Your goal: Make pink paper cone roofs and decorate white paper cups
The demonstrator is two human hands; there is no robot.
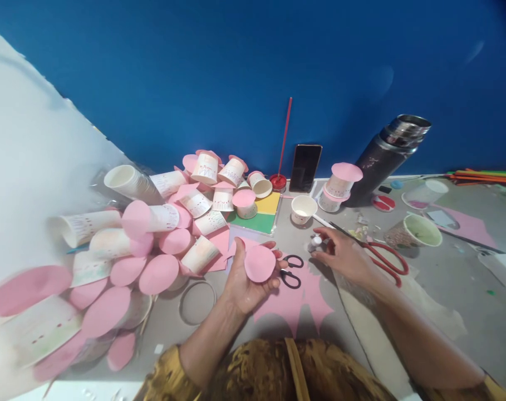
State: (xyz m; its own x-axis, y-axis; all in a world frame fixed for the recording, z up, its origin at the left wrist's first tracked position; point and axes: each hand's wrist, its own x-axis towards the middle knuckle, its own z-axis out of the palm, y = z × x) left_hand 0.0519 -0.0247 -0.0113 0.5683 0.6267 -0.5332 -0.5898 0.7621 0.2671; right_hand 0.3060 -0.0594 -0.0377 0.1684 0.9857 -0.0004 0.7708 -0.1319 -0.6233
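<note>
My left hand (242,287), palm up with its fingers curled around the edge, holds a round pink paper disc (260,263). Across from it, my right hand (340,253) has its thumb and fingers closed around a small white-capped bottle (315,243); the fingers partly hide it. Between the hands, black-handled scissors (292,271) lie on a pink paper sheet (292,306) with rounded cutouts. Red-handled scissors (388,259) lie by my right wrist. A white paper cup (303,210) stands just beyond my hands.
Many paper cups with pink discs (158,273) are piled on the left. At the back are a phone (305,168), a red stick in a red base (278,181) and a dark flask (378,161). A tape ring (197,302) lies near my left forearm; a patterned cup (419,231) stands right.
</note>
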